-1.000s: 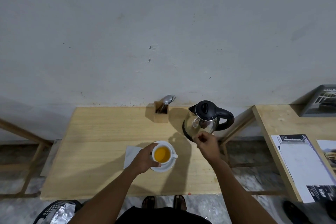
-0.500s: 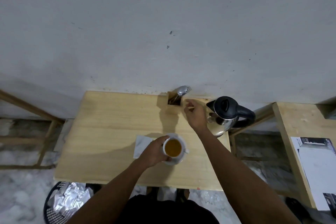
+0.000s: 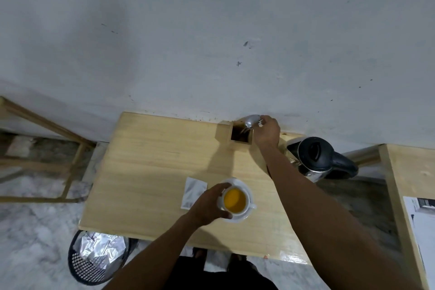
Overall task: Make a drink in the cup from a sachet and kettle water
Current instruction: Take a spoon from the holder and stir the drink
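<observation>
A white cup (image 3: 235, 200) full of orange-yellow drink stands on a white saucer (image 3: 242, 216) near the table's front edge. My left hand (image 3: 208, 203) is wrapped around the cup's left side. A white sachet (image 3: 193, 192) lies flat just left of the saucer. At the back of the table a small wooden holder (image 3: 240, 134) has a metal spoon (image 3: 250, 120) sticking up out of it. My right hand (image 3: 267, 130) reaches over the holder, fingertips touching the spoon's top. The black-lidded steel kettle (image 3: 316, 159) stands at the table's right edge.
The wooden table (image 3: 153, 172) stands against a grey wall. A black mesh bin (image 3: 94, 259) lined with foil sits on the floor at the front left. A second wooden table (image 3: 412, 172) with printed papers (image 3: 423, 219) is to the right. A wooden frame (image 3: 47, 125) stands left.
My right hand left the kettle, crossed leftward and back to the wooden holder, and now touches the spoon. My left hand has stayed on the cup. The camera tilted further down.
</observation>
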